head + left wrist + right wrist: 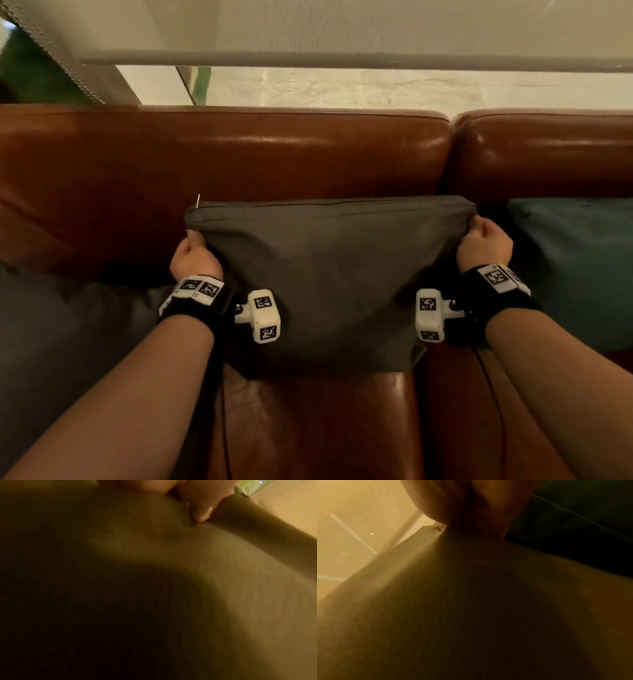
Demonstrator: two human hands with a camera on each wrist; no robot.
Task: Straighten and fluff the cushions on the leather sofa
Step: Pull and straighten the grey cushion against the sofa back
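Observation:
A dark grey cushion stands upright on the brown leather sofa, its zipped edge on top, against the backrest. My left hand grips its upper left corner and my right hand grips its upper right corner. In the left wrist view my fingertips pinch into the grey fabric. The right wrist view shows my curled fingers clamped on the cushion, which fills most of the picture.
A teal cushion leans on the sofa at the right, close to my right hand. Another grey cushion lies at the left under my left forearm. Behind the backrest is a pale wall and window blind.

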